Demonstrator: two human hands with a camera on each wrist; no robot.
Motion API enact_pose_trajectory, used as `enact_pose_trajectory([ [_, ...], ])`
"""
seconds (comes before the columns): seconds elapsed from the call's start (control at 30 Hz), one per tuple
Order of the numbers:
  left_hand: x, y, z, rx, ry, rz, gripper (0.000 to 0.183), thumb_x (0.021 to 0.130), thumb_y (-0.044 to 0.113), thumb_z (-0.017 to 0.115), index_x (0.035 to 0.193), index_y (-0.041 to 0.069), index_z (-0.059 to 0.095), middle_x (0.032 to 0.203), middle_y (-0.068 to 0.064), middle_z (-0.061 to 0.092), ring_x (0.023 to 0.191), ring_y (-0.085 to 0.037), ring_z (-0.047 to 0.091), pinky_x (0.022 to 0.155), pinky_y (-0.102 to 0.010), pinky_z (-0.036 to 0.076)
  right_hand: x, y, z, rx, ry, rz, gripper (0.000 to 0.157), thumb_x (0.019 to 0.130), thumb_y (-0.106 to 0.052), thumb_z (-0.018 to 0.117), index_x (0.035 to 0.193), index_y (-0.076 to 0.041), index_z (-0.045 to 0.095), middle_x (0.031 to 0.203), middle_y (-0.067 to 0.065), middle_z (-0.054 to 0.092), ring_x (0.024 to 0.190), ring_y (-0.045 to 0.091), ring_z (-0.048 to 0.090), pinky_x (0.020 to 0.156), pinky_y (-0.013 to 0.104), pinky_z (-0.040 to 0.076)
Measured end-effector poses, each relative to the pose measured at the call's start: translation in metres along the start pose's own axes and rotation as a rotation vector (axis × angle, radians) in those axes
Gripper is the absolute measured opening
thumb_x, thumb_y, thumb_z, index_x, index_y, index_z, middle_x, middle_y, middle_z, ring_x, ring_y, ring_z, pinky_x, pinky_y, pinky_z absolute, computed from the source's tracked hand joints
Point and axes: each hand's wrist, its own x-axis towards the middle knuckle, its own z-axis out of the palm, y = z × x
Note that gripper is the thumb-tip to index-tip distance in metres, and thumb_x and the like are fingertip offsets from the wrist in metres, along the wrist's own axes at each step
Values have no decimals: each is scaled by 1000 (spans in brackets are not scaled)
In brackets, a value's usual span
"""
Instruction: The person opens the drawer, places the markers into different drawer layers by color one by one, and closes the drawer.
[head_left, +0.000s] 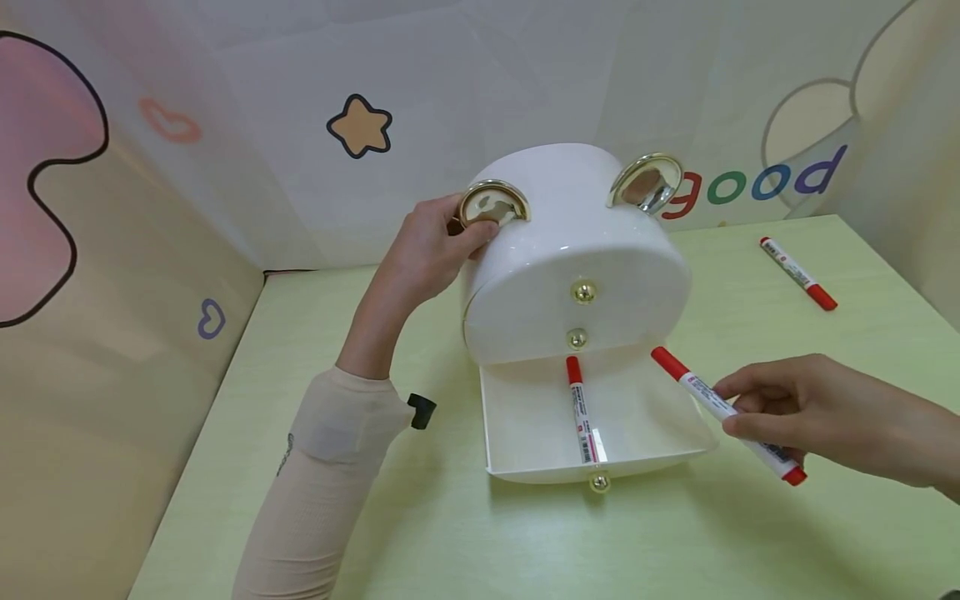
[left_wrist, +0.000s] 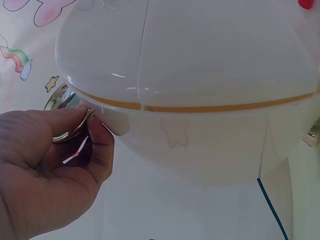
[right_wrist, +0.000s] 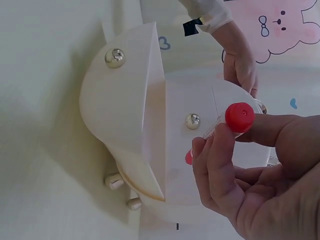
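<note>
A white bear-shaped drawer box [head_left: 566, 204] with gold ears stands on the table, its lower drawer [head_left: 521, 425] pulled out. My left hand [head_left: 431, 250] pinches the gold ear [head_left: 495, 192] on the left between thumb and fingers, which the left wrist view also shows. Inside the drawer lies a red-capped marker [head_left: 581, 412], pointing front to back. To the right, my right hand [head_left: 832, 417] holds another red-capped marker [head_left: 705, 396], slanted, its upper end near the drawer's right rear corner. In the right wrist view that marker's red end [right_wrist: 240, 117] faces the camera.
A third red-and-white marker [head_left: 795, 271] lies at the right rear of the green table [head_left: 315, 333]. Gold knobs [head_left: 583, 291] stick out from the box front, and one knob [head_left: 600, 482] from the drawer front. Printed walls [head_left: 255, 125] enclose the back and sides.
</note>
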Motion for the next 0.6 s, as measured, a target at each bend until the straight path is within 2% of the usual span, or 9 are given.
enact_pose_trajectory([
  [0.3, 0, 0, 0, -2, -4, -2, 14, 104, 18, 64, 108, 4, 65, 89, -8, 61, 84, -19, 55, 74, -27, 44, 13, -8, 3, 94, -59, 36, 46, 102, -16, 66, 137, 11, 53, 82, 7, 60, 56, 21, 56, 51, 29, 46],
  [0.6, 0, 0, 0, -2, 1, 0, 14, 104, 18, 64, 108, 4, 65, 88, -8, 61, 85, -20, 55, 74, -28, 44, 30, -11, 6, 98, -80, 53, 50, 100, -18, 69, 137, 11, 54, 78, 9, 59, 54, 21, 55, 50, 29, 46],
])
